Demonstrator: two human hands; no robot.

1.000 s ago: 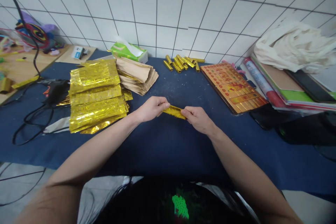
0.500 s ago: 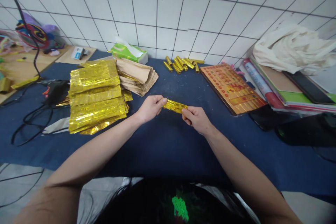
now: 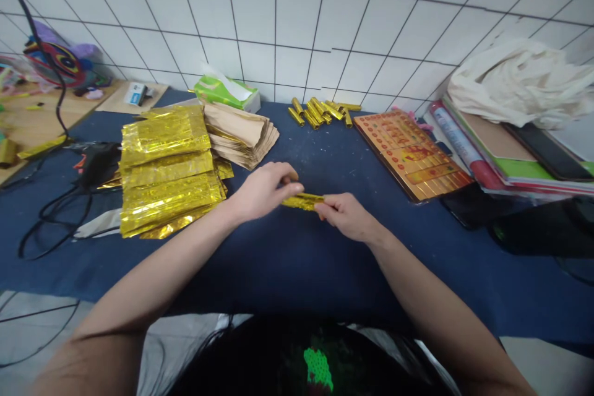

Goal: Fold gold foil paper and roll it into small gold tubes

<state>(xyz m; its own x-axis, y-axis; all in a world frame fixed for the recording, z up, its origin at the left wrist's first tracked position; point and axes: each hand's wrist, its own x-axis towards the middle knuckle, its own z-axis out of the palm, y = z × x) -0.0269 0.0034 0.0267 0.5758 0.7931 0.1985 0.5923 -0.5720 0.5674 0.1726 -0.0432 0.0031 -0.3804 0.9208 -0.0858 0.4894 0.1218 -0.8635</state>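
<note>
My right hand pinches the right end of a narrow folded strip of gold foil paper, held low over the blue cloth. At the strip's left end is my left hand, its thumb and curled fingers apart. Whether that thumb touches the strip I cannot tell, as the hand covers the end. Left of my hands lies a stack of gold foil sheets, beside a pile of brown-backed paper. Several small gold rolls are heaped near the wall.
An orange and gold printed pad lies to the right, near a pile of books topped by a white cloth bag. A green tissue pack stands by the wall. A black glue gun and its cable are at left.
My left hand has parted its fingers from the strip's left end and turned over it. The strip has tilted and shifted slightly left and down, still in my right hand.
</note>
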